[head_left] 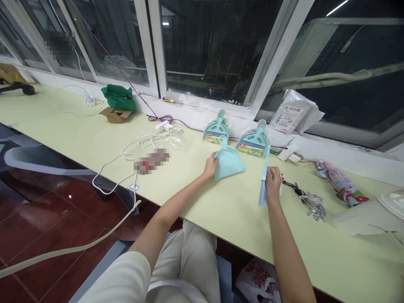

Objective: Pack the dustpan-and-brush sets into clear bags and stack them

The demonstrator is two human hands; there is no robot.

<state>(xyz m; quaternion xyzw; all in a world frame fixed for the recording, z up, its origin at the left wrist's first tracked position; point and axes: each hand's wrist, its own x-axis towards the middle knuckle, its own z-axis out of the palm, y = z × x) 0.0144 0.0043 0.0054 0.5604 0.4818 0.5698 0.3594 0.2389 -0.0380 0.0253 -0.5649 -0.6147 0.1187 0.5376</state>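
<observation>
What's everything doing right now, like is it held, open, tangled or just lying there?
Dustpan: held in the left hand.
Brush: held in the right hand, bristles down.
Two labelled dustpan sets: propped up near the wall.
Cardboard box: flaps spread, green bag against it.
White cable: loosely looped.
Screwdriver: lying on the ledge.
Key bunch: lying on the table.

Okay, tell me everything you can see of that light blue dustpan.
The light blue, plastic-looking dustpan has a flared pan and a short handle pointing toward the dark windows. Its wide edge faces you. The pan looks empty. Your left hand holds its left side, over the pale yellow table; whether it rests there is unclear.
</observation>
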